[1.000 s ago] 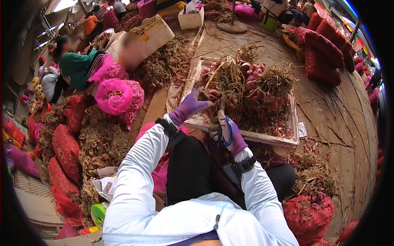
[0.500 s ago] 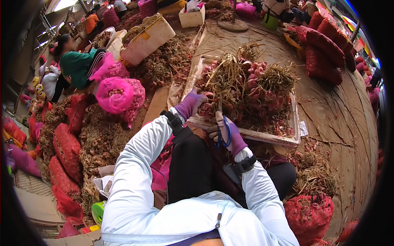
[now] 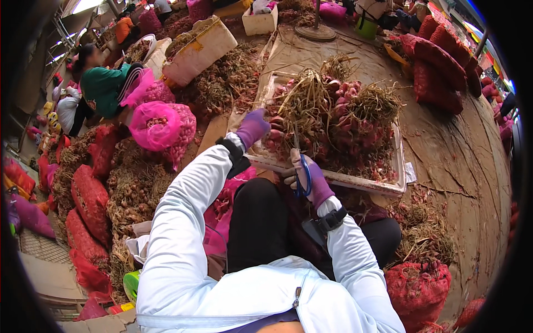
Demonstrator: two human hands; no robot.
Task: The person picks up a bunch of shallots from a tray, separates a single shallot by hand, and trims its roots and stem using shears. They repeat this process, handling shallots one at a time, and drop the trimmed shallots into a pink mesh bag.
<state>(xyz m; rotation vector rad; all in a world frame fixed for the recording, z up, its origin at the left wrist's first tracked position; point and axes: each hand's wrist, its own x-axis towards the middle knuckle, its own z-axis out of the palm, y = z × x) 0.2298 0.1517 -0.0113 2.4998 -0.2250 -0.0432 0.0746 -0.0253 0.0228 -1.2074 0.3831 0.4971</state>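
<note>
My left hand (image 3: 254, 129), in a purple glove, is at the left rim of a shallow white tray (image 3: 361, 187). Its fingers are curled closed, and whatever may be in them is hidden. In my right hand (image 3: 315, 182), gloved in purple and pale fabric, is a pair of scissors with blue handles (image 3: 308, 175). The scissors' blades point away from me over the tray's near side. Heaped in the tray are red shallots (image 3: 347, 105), bunched with long dry tops (image 3: 308, 102). A few loose shallots lie close to my left hand's fingers.
A pink mesh bag of shallots (image 3: 180, 125) stands to the left, near a person in green (image 3: 102, 86). Red sacks (image 3: 91, 194) line the far left. A full red sack (image 3: 419, 291) sits at my lower right. A white foam box (image 3: 200, 53) tilts beyond the tray.
My left hand has shifted left and slightly away from me, off the shallots to the tray's rim. My right hand and the scissors have hardly moved.
</note>
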